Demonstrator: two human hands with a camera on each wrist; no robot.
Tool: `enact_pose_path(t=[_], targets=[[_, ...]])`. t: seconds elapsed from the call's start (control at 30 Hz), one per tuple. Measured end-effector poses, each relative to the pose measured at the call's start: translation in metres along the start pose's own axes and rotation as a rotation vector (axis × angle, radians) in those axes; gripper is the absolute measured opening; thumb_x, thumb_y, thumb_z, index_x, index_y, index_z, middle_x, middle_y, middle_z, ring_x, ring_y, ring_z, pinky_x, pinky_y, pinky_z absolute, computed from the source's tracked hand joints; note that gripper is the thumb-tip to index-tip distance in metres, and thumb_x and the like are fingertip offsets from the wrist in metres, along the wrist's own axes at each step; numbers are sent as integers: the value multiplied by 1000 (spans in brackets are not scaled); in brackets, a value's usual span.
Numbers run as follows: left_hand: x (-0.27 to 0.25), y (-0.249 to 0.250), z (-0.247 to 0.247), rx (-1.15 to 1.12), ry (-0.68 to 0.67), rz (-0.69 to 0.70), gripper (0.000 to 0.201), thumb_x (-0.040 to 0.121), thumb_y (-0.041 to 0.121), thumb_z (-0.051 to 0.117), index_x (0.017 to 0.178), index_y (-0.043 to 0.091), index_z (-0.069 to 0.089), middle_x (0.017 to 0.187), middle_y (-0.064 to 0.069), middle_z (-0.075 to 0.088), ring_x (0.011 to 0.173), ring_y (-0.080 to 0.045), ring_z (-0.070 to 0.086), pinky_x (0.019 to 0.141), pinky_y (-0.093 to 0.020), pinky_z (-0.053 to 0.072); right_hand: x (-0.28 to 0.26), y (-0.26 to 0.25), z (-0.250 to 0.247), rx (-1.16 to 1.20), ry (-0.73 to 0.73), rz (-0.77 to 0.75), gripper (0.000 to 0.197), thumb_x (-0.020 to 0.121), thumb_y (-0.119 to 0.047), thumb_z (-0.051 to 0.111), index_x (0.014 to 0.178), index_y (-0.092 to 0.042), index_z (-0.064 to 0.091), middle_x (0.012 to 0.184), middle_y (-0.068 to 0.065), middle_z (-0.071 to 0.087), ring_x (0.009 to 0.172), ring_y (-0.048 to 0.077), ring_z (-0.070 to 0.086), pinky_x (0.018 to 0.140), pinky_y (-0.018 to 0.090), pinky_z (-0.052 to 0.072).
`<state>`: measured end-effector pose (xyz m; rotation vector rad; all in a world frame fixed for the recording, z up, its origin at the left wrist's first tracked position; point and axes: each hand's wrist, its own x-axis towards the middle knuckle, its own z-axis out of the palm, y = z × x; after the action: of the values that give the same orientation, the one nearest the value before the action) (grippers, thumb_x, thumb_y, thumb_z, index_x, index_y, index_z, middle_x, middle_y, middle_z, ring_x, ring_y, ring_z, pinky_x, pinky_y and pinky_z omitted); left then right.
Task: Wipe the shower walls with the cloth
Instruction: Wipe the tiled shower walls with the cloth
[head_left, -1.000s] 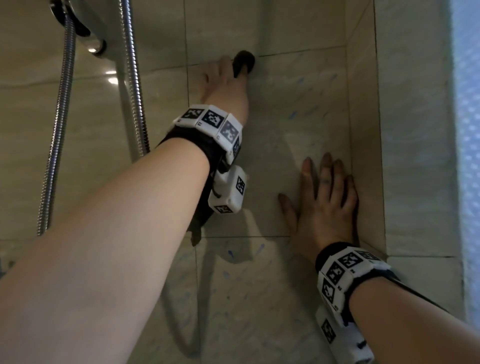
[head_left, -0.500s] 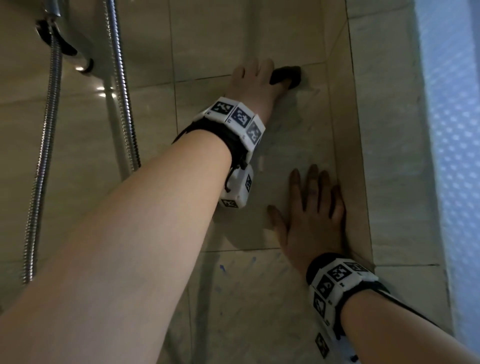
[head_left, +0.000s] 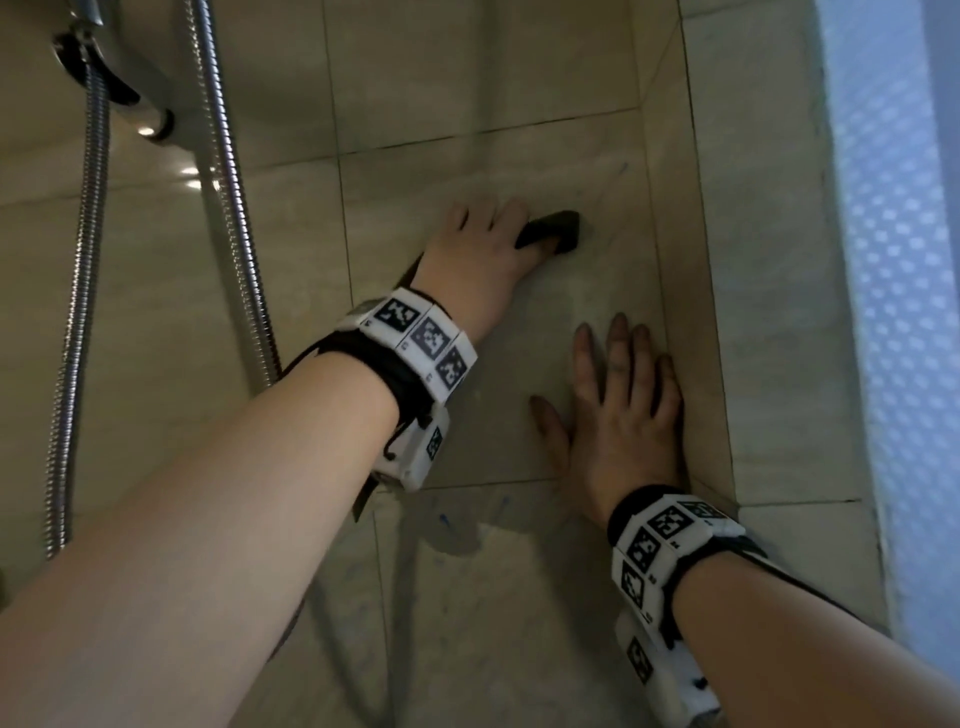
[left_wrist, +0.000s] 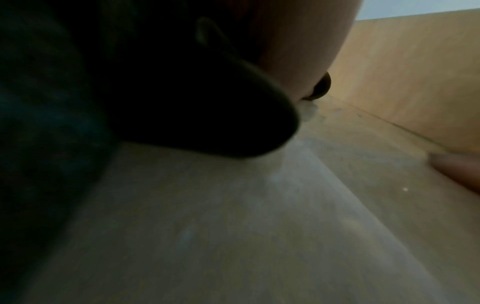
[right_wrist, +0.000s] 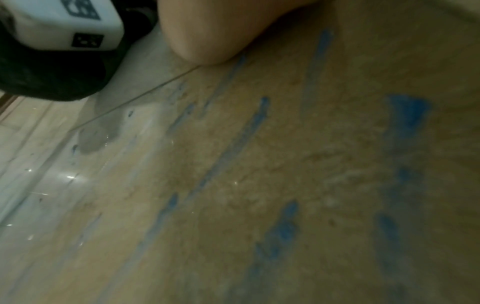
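A dark cloth (head_left: 553, 234) lies against the beige tiled shower wall (head_left: 571, 171). My left hand (head_left: 498, 228) grips it and presses it to the tile, with one end poking out past the fingers. In the left wrist view the cloth (left_wrist: 207, 102) is a dark lump under my palm. My right hand (head_left: 597, 374) rests flat on the same wall lower right, fingers straight, beside the corner, holding nothing. Its fingertip (left_wrist: 457, 170) shows in the left wrist view. Blue streaks (right_wrist: 407, 111) mark the wet tile (right_wrist: 259, 164) under my right wrist.
Two metal shower hoses (head_left: 228, 182) (head_left: 78, 312) hang at the left below a chrome fitting (head_left: 119, 88). The wall corner (head_left: 670, 260) runs just right of my hands. A bright frosted panel (head_left: 893, 260) fills the far right. More blue marks (head_left: 441, 519) sit on the lower tile.
My left hand has slid the cloth to the right and then down the wall, closer to my right hand. The right hand has stayed flat in place.
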<state>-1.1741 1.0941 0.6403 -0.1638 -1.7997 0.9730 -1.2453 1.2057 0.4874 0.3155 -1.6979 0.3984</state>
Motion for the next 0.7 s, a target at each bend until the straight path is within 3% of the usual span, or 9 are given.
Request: enact_pose_path(t=[0.23,0.33,0.43,0.5,0.53,0.6,0.7], targets=[[-38,19,10,57,47,188,50,82,12,34,116,27,67,97,-7,60,82,-28,52,72,-36,32,0,-1,-1,-12,-7,-11,70,94,-55,22,144,-8,34,149,26,32,135,38,28,106,52,19],[-36,11,4,102,59,205,52,82,11,33,120,26,64,102,-7,60,89,-28,47,73,-36,37,0,-1,-1,-5,-12,-10,71,94,-56,21,146,-8,32,149,26,31,136,39,30,107,52,18],[-22,1,-5,65,-91,76,51,89,12,38,136,27,50,121,-11,55,104,-32,53,86,-39,43,-1,-1,-1,-8,-12,-5,73,94,-58,22,148,-9,31,150,25,31,136,39,31,107,51,19],[-6,-3,-14,73,-61,-8,50,88,14,37,132,28,54,118,-11,57,103,-32,56,87,-38,44,0,-1,-1,-6,-7,-1,74,93,-59,23,148,-9,31,150,24,31,136,37,29,109,51,18],[2,-5,-18,95,-45,-44,50,89,14,36,133,28,52,121,-12,55,106,-32,54,89,-38,43,0,-1,-1,-3,-11,2,74,93,-59,22,148,-9,31,150,23,30,137,37,28,109,50,17],[16,-11,-11,100,-108,-143,51,96,13,35,146,27,33,138,-15,38,123,-35,38,101,-43,30,0,-1,-2,-2,-19,9,74,93,-58,22,148,-10,31,151,23,29,138,36,26,110,50,16],[29,-21,-15,109,-121,-294,53,99,13,34,149,24,22,142,-17,31,128,-35,29,105,-43,24,-1,-2,-3,-11,-8,4,73,94,-57,22,148,-9,31,151,23,29,138,37,28,110,50,18]])
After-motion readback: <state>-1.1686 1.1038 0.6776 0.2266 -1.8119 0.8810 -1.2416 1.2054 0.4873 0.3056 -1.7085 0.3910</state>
